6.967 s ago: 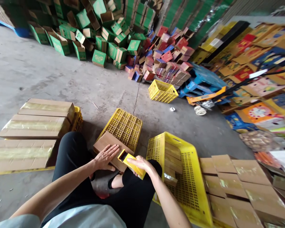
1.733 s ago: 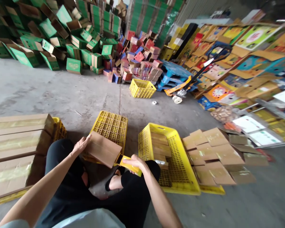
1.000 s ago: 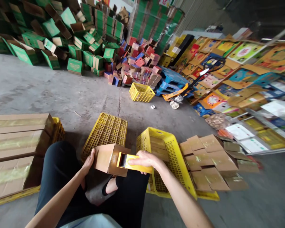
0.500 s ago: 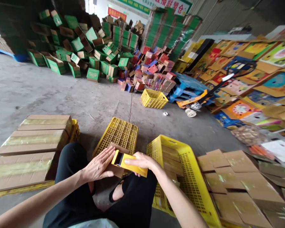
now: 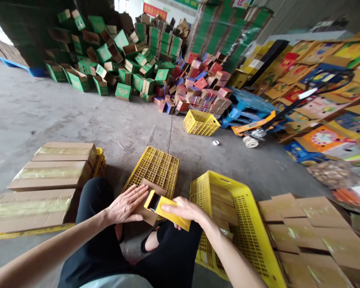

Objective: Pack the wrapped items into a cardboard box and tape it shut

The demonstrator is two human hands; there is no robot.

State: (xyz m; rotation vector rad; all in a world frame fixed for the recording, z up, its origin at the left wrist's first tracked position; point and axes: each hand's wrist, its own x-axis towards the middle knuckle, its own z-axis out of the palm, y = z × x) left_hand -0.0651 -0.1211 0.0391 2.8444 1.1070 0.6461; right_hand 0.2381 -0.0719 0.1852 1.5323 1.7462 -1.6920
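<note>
A small cardboard box (image 5: 151,187) lies on an upturned yellow plastic crate (image 5: 163,164) between my knees. Flat on the box's left part rests my left hand (image 5: 127,205), its fingers stretched out and thumb apart. My right hand (image 5: 180,211) is wrapped round a yellow tape dispenser (image 5: 165,207), whose front end sits over the box close to my left fingertips. The dispenser and my hands cover much of the box, so I cannot tell whether tape touches it.
To my right stands a yellow crate (image 5: 246,208) with cardboard boxes inside, beside taped boxes (image 5: 312,232). Taped long boxes (image 5: 51,176) lie at my left. Farther off are another yellow crate (image 5: 201,122), a pallet jack (image 5: 258,130), blue pallets (image 5: 249,102) and heaped green boxes (image 5: 123,91).
My view has turned slightly left and down, so the surroundings shift right in the picture. Both hands keep nearly the same places at the box, the dispenser still in my right hand.
</note>
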